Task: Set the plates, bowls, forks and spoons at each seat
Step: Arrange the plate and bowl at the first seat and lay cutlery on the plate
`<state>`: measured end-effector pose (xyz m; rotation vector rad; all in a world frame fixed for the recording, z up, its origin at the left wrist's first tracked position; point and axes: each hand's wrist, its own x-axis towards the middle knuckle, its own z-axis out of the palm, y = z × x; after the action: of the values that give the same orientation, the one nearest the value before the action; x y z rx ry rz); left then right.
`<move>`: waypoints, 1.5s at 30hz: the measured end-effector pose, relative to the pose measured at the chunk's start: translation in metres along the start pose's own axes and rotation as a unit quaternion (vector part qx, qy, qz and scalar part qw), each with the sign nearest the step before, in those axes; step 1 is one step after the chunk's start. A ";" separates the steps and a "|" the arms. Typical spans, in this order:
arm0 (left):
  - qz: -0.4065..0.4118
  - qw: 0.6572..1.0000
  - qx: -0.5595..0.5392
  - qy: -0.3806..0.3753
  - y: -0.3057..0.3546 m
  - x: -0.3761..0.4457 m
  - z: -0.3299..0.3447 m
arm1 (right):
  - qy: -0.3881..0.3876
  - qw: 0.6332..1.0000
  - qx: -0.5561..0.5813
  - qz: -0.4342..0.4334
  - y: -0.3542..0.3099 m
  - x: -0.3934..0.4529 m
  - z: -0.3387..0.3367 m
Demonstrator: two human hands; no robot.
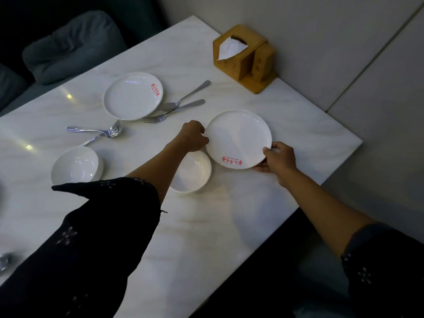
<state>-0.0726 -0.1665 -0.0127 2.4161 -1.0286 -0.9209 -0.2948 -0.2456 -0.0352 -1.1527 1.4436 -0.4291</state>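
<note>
Sleeves: dark fabric with a small flower print covers both upper arms at 7 and 4 o'clock; the forearms are bare.
Table (pixel 202 237): white marble-patterned top that fills most of the view, its corner at 3 o'clock beside a pale wall.
Near bowl (pixel 195 173): white, upright, just below the centre, partly hidden under the left forearm and touching or just beside the held plate's rim.
Left bowl (pixel 75 167): white, tilted, at 9 o'clock.
Right hand (pixel 278 161): fingers curled on the held plate's near-right rim, thumb on top, at 3 o'clock from centre.
Left hand (pixel 193 136): closed on the same plate's left rim.
Held plate (pixel 238 137): white, red mark on its near rim, at the centre-right; whether it rests on the table cannot be told.
Fork pair (pixel 101 131): two shiny utensils crossed at 10 o'clock, beyond the left bowl.
Fork and spoon (pixel 176 109): crossed, just right of the far plate.
Far plate (pixel 133 96): white, red mark, flat at 11 o'clock.
Napkin holder (pixel 245 58): wooden, white napkin inside, at 1 o'clock by the wall.
Seat cushion (pixel 73 47): grey, at 10 o'clock beyond the table edge.
</note>
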 end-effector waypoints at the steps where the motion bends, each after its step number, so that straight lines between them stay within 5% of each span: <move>1: 0.001 1.000 -0.002 0.001 -0.002 -0.001 0.000 | 0.003 1.000 -0.005 -0.001 0.000 -0.001 0.001; 4: 0.005 1.000 -0.022 0.014 -0.009 -0.009 0.000 | 0.022 0.993 -0.109 -0.048 0.001 -0.004 -0.001; 7: 0.027 0.998 -0.036 0.039 -0.024 -0.026 -0.007 | 0.061 0.944 -0.309 -0.099 -0.004 -0.012 -0.002; 11: 0.047 0.991 -0.065 0.109 -0.047 -0.057 -0.024 | 0.091 0.905 -0.385 -0.158 -0.026 -0.027 0.007; 18: 0.032 0.974 -0.108 0.196 -0.064 -0.082 -0.055 | -0.058 0.859 -0.391 -0.327 -0.073 -0.046 0.073; 25: -0.059 0.961 -0.208 0.174 -0.044 -0.045 -0.070 | -0.133 0.804 -0.430 -0.389 -0.116 -0.006 0.145; 32: -0.225 0.887 -0.383 0.127 -0.019 0.013 -0.057 | -0.212 0.718 -0.510 -0.423 -0.146 0.067 0.193; 40: -0.340 0.745 -0.523 0.237 0.008 0.062 -0.044 | -0.246 0.615 -0.581 -0.473 -0.159 0.109 0.226; 45: -0.378 0.635 -0.604 0.299 0.024 0.074 -0.038 | -0.275 0.625 -0.569 -0.458 -0.159 0.119 0.226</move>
<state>-0.0204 -0.2344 -0.0037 1.5421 0.7876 -0.5488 -0.0076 -0.3355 -0.0291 -2.7693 0.2972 0.2997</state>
